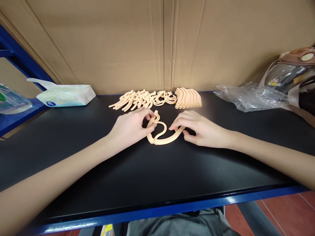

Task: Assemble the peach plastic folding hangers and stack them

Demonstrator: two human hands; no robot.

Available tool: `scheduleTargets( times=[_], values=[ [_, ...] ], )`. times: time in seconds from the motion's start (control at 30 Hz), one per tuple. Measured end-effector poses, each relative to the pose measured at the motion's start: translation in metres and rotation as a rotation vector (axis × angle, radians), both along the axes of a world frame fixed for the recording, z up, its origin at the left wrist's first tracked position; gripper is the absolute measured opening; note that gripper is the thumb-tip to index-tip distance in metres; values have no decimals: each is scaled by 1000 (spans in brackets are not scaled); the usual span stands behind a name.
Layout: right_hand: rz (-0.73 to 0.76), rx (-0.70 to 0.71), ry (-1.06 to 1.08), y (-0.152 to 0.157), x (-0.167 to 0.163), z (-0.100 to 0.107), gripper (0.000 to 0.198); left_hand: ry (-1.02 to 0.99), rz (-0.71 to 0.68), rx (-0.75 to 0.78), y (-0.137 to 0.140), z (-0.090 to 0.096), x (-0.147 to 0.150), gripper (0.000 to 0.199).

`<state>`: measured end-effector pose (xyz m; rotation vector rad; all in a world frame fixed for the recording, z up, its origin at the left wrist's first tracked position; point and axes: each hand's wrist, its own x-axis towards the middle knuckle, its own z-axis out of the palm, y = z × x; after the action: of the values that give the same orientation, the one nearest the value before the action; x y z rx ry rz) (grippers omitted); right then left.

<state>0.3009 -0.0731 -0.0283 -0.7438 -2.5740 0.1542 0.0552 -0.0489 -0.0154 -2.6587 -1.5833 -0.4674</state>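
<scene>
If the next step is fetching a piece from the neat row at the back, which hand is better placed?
Probably the right hand: it sits just in front of the neat row, while the left hand is farther away, holding the left side of the curved assembly.

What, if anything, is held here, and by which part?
A beige curved frame: the left hand grips its left side near the top; the right hand grips its right end.
</scene>
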Motion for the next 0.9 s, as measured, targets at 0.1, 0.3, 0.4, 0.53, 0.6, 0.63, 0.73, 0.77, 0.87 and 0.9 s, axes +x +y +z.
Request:
scheduleTargets(
  times=[0.1, 0.3, 0.4, 0.53, 0.6, 0.63, 0.73, 0.77, 0.87, 0.9],
  values=[
    [-41, 22, 2, 2, 0, -1, 33, -20, -43, -15, -1, -2, 1, 24],
    [-121, 58, 29, 5, 1, -3, 27, -63, -201, -88, -4, -1, 2, 26],
    [-160, 68, 15, 5, 1, -3, 28, -48, -235, -51, -2, -3, 0, 35],
    [-164, 30, -5, 3, 0, -2, 20, -41, -349, 8, 2, -7, -1, 39],
    [-158, 17, -15, 2, 0, -1, 17, -49, -411, 13, 3, -9, -1, 37],
    [-157, 16, -20, 2, 1, -1, 19, -48, -435, 14, 3, -9, -1, 36],
    [-153, 19, -31, 4, 2, -1, 27, -41, -492, -8, 1, -9, -1, 39],
    [-147, 19, -32, 4, 3, -1, 29, -41, -509, -24, 1, -8, -1, 42],
    [-115, 0, -32, 6, 5, -2, 34, -47, -549, -73, -1, -8, -2, 51],
    [-97, -17, -30, 7, 5, -3, 35, -44, -555, -90, -1, -8, -2, 54]
  ],
)
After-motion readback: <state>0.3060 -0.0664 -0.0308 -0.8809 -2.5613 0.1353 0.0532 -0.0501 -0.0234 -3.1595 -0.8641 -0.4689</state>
